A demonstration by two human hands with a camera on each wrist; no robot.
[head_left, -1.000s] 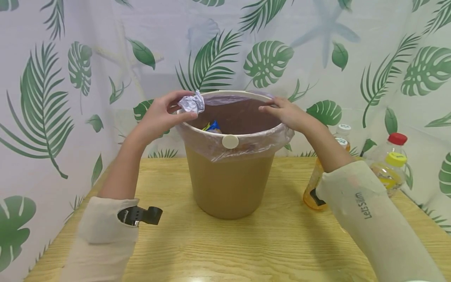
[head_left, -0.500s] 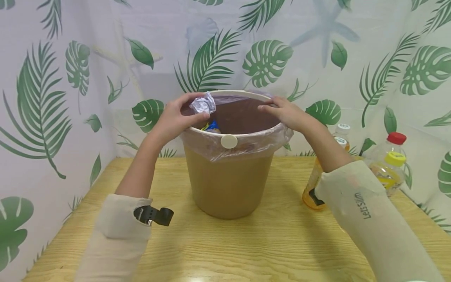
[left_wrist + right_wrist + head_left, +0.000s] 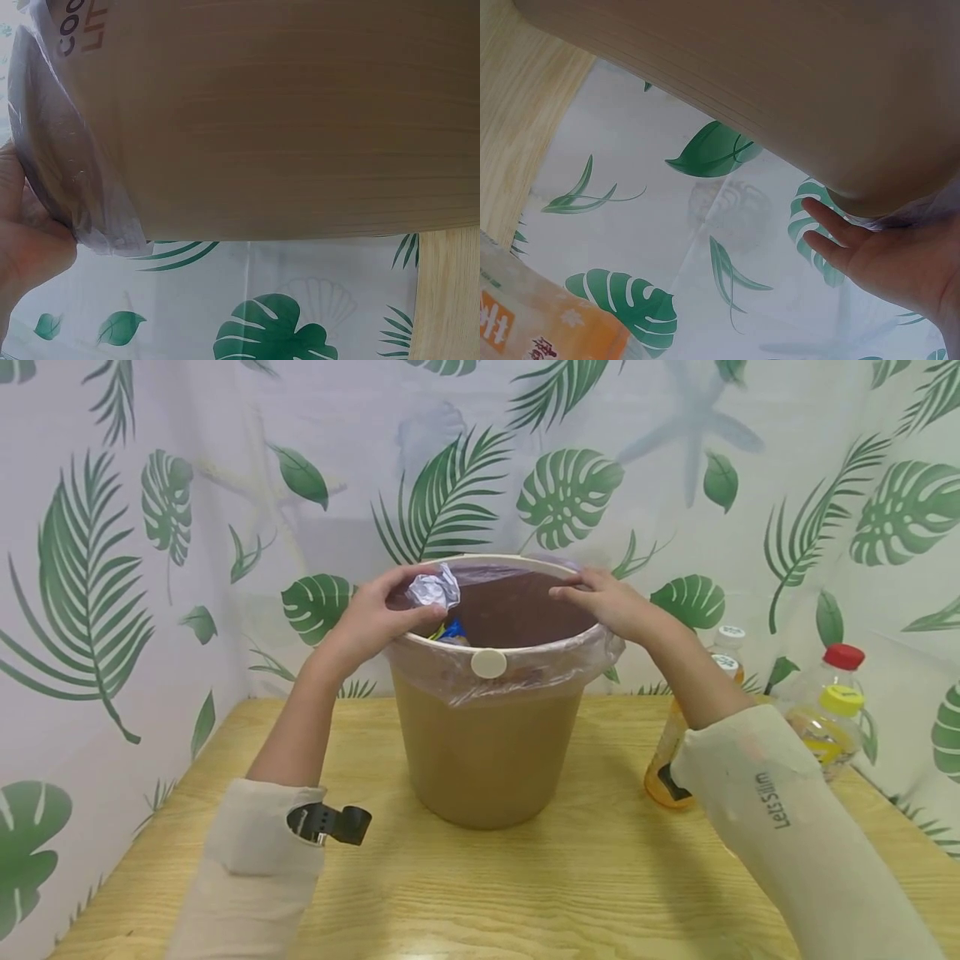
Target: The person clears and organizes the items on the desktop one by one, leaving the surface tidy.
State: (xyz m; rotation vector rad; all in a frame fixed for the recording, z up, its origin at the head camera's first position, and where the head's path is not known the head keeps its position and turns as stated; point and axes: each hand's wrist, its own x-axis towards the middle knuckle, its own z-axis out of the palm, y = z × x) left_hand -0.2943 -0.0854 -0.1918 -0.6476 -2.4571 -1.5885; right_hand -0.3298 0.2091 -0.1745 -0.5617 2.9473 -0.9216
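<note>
Head view: one bin (image 3: 483, 760), tan, upright, set on a wood-grain table (image 3: 450, 902). Its pale rim is covered by a translucent liner (image 3: 480, 683), folded down over the outside; a cream disc (image 3: 489, 663) is mounted at the front.

One crumpled wad (image 3: 437, 590), silvery white, held between thumb and fingers of the left hand (image 3: 384, 612), at the left side of the bin's mouth. Beneath it, inside the bin, a blue-and-yellow item (image 3: 454, 631) is partly seen.

One right hand (image 3: 609, 602), laid over the right side of the rim; its fingers are loosely extended, with no loose object held.

Four bottles, grouped at right, partly hidden by the right arm: an orange bottle (image 3: 663, 764) and another behind it, both white-capped; one red-capped bottle (image 3: 843, 657); one yellow-capped bottle (image 3: 828, 735).

Left wrist view: dark lettering (image 3: 79, 30) is printed on the bin's wall, partly cut off. The background is formed by a leaf-printed sheet (image 3: 570, 497).
</note>
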